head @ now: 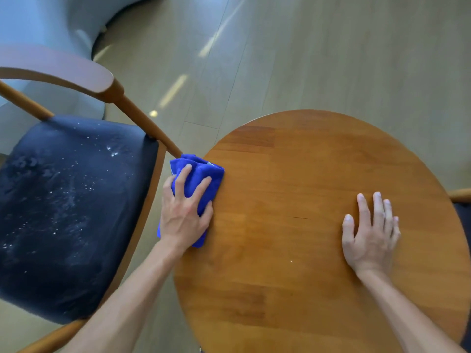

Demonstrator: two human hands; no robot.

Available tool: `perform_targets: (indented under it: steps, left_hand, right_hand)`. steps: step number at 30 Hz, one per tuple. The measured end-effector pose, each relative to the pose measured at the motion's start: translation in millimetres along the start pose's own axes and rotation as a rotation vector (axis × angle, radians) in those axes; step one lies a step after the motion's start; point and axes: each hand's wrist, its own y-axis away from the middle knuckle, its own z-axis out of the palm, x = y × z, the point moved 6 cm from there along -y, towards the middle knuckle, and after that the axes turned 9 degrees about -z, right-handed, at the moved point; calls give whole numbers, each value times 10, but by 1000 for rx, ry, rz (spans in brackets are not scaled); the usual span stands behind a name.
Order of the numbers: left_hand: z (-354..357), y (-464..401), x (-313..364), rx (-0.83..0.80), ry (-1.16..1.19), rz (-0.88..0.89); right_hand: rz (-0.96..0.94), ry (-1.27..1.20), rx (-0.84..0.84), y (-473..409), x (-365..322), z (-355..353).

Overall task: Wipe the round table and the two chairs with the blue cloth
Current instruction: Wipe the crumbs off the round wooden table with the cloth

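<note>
Left hand [184, 215] spread flat, pressing blue cloth [197, 174] onto left edge of round desk [293, 174], frame centre. Right hand [370, 238] flat on desk, fingers straight, holding nothing. Chair [71, 212] at left, dark seat speckled white; second chair [462, 197] barely visible at right edge.

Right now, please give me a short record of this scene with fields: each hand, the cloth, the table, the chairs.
left hand: presses the blue cloth flat, fingers spread
right hand: rests flat on the tabletop, holds nothing
blue cloth: bunched, at the left edge of the round table, partly overhanging
left chair: dark seat with white specks and smears
second chair: only a sliver shows at the right edge
</note>
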Motion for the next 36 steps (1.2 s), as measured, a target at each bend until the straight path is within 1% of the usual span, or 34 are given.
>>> perform_targets:
  steps: [1,3,6,10,12,14,17,19,22,24,26,28,29,31,34,36]
  left_hand:
    - [5,-10,19,7,-2,-21]
    - [35,144,179,7,-5,18]
    - [119,717,659,-51,23,176]
    - [276,1687,1519,-164,127,374]
    - [351,1945,1850,-215,161,458]
    - [376,1962,1968,-210,188,527]
    - [369,1741,1808,-225,201,633]
    - [342,1318,1550,-187,162,579]
    - [258,476,1033,-72,23,349]
    - [196,143,768,-47,-45,219]
    - [174,143,728,-34,-75,143]
    - [195,373,857,-36,-97,98]
    - [212,551,966,-39,-90,111]
    - [249,987,1237,-65,-52,211]
    - [275,1598,1616,-163,10,352]
    - [254,1807,1759,-209,29,395]
  right_hand:
    - [1,3,1,3,2,6]
    - [-2,14,4,5,9,11]
    - [-13,32,10,-1,15,10]
    - [-16,28,6,0,29,3]
    - [-19,16,6,-5,42,-4]
    - [-22,0,5,-5,53,-11]
    - [-25,-26,0,-1,48,-24]
    - [-23,-33,-13,2,45,-28]
    - [-15,-38,-42,9,49,-13]
    - [-21,-28,-59,13,43,-7]
    - [-22,-22,-80,11,45,-5]
    - [-17,-31,-101,14,52,-5]
    - [-17,-38,-112,20,55,-2]
    - [-15,-77,-138,20,56,-10]
    - [11,-194,-195,-31,79,-63]
    - [10,-290,-217,-17,52,-154]
